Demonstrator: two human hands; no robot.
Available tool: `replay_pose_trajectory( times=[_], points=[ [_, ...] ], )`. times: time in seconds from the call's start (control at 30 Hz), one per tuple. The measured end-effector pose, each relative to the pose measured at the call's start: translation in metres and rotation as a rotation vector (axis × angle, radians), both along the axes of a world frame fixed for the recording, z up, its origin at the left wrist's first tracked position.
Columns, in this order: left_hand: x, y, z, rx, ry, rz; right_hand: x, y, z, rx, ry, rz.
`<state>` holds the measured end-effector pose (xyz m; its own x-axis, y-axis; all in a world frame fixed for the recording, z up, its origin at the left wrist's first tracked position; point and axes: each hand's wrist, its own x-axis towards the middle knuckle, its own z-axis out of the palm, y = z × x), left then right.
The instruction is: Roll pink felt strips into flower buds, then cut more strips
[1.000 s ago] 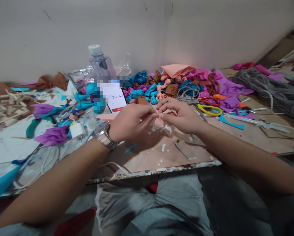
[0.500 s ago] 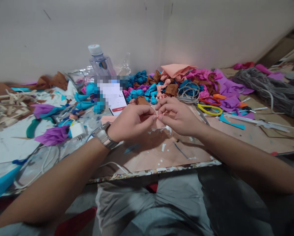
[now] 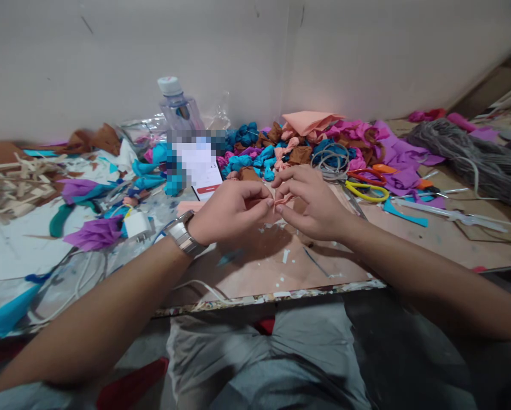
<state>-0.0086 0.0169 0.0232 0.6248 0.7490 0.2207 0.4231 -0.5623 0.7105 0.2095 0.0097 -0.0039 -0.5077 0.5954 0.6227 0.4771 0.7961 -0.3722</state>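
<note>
A small piece of peach crepe paper [image 3: 283, 200] is pinched between my two hands above the table. My left hand [image 3: 232, 210], with a metal watch on its wrist, holds the paper's left end between thumb and forefinger. Curled around the other end is my right hand [image 3: 317, 202], its thumb and fingertips at the paper. Part of the paper is hidden behind the fingers. Just beyond the hands lies a heap of crumpled crepe paper knots [image 3: 261, 159] in blue, brown, pink and peach.
A phone [image 3: 204, 171] and a clear bottle [image 3: 180, 111] stand behind my left hand. To the right are yellow-handled scissors [image 3: 368, 192], a wire coil [image 3: 331, 159], a glue gun stick-like white tool [image 3: 452, 213] and grey cord [image 3: 469, 156]. A white charger [image 3: 138, 226] lies left.
My right thumb and fingers have shifted slightly on the peach crepe paper, and more of it shows between the hands. The view has moved a little. My left hand keeps its pinch.
</note>
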Motion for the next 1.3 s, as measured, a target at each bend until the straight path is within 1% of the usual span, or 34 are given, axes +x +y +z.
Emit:
replay_pose_trajectory(
  times=[0.1, 0.27, 0.4, 0.63, 0.73, 1.07, 1.3],
  points=[
    [-0.0003, -0.0014, 0.001, 0.024, 0.023, 0.011, 0.0002, 0.0003, -0.0016, 0.008, 0.012, -0.007],
    [-0.0007, -0.0021, 0.0023, 0.066, 0.033, 0.022, -0.0002, -0.0011, -0.0033, 0.003, 0.017, -0.065],
    [-0.0001, -0.0021, 0.0022, 0.081, 0.044, 0.022, -0.0005, -0.0027, -0.0018, 0.004, 0.009, -0.062],
    [0.0012, -0.0047, 0.0041, 0.181, 0.088, 0.025, 0.0, -0.0038, 0.0001, 0.013, -0.026, -0.052],
    [0.0012, -0.0052, 0.005, 0.198, 0.096, 0.028, -0.0004, -0.0039, -0.0001, 0.025, -0.038, -0.057],
    [0.0013, -0.0047, 0.0037, 0.186, 0.084, 0.02, -0.0002, -0.0037, -0.0037, 0.034, -0.068, -0.071],
    [-0.0005, -0.0021, 0.0026, 0.052, 0.018, 0.007, 0.0014, -0.0021, -0.0011, 0.027, 0.013, -0.022]
  ],
)
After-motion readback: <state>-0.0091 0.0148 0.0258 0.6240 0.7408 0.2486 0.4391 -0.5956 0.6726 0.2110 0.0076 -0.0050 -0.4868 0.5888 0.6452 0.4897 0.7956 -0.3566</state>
